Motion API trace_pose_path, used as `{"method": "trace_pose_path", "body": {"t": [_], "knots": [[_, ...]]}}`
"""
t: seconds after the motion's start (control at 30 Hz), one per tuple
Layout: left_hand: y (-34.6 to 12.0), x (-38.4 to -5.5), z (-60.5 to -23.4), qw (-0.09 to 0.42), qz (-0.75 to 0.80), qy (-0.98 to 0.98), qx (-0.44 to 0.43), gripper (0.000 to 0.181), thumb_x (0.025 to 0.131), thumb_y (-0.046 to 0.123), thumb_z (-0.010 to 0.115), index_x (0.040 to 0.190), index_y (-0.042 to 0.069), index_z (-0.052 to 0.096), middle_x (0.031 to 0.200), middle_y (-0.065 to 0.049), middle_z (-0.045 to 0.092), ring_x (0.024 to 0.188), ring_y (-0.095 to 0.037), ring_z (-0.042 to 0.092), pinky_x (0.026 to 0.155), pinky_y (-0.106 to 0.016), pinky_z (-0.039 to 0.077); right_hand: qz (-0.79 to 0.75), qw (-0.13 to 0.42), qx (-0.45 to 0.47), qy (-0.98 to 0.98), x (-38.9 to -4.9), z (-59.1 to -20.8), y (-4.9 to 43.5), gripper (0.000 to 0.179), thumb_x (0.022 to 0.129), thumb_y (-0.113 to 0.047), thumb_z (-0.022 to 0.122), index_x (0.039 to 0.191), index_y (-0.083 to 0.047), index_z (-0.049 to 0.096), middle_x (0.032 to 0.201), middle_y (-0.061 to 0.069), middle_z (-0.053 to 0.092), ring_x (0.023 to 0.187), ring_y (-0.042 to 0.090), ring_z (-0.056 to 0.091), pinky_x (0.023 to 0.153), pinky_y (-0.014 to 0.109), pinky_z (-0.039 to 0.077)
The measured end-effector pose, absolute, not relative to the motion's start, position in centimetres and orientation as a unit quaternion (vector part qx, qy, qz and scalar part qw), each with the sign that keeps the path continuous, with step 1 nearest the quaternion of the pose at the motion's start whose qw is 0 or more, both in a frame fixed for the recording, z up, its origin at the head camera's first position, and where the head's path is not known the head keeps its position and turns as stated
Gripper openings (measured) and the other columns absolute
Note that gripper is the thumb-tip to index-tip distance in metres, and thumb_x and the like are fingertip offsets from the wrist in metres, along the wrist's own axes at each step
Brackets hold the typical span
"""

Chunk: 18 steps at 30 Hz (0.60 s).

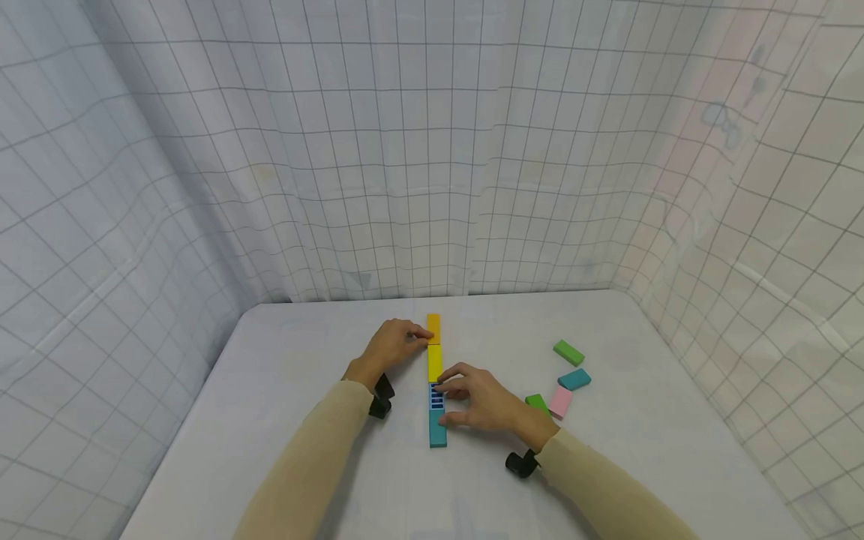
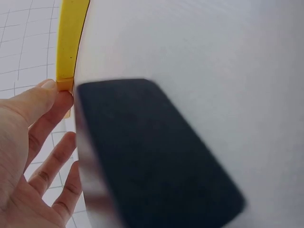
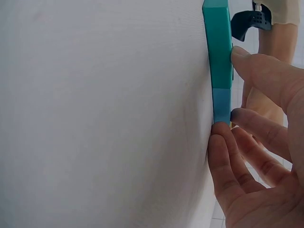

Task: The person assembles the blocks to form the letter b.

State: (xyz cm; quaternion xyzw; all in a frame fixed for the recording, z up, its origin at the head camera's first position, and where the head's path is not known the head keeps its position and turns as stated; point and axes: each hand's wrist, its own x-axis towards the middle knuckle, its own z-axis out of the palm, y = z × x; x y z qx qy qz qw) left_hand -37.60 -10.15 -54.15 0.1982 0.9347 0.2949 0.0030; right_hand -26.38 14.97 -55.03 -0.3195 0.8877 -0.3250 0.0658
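Four small bars lie end to end in a straight row on the white table: orange [image 1: 433,322] farthest, then yellow [image 1: 435,364], a blue one with dark hollow cells on top [image 1: 437,402], and teal [image 1: 438,430] nearest. My left hand [image 1: 393,345] touches the left side of the orange bar with thumb and index finger; its other fingers spread loosely in the left wrist view. Over the blue and teal bars, my right hand [image 1: 482,400] rests its thumb against the teal bar [image 3: 219,52] and keeps its fingers by the blue one [image 3: 222,104].
To the right lie a green bar [image 1: 569,352], a teal bar [image 1: 574,379], a pink bar [image 1: 561,402] and another green bar [image 1: 537,403], partly covered by my right wrist. Gridded white curtains [image 1: 432,150] enclose the table [image 1: 270,420] at the back and sides.
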Motion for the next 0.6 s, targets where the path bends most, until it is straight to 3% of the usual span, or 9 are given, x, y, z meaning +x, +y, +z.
{"method": "trace_pose_path", "body": {"t": [0.6], "knots": [[-10.1,-37.46,-54.3,0.01,0.302,0.935,0.188,0.022,0.112,0.026,0.082,0.131,0.019,0.091,0.134,-0.005,0.088,0.141,-0.034,0.073,0.133,-0.059,0.052,-0.332,0.055,-0.33,0.882,-26.31,-55.08,15.1,0.055,0.1,-0.038,0.096,0.144,-0.009,0.082,0.154,0.007,0.069,0.122,0.019,0.079,0.109,0.032,0.068]]}}
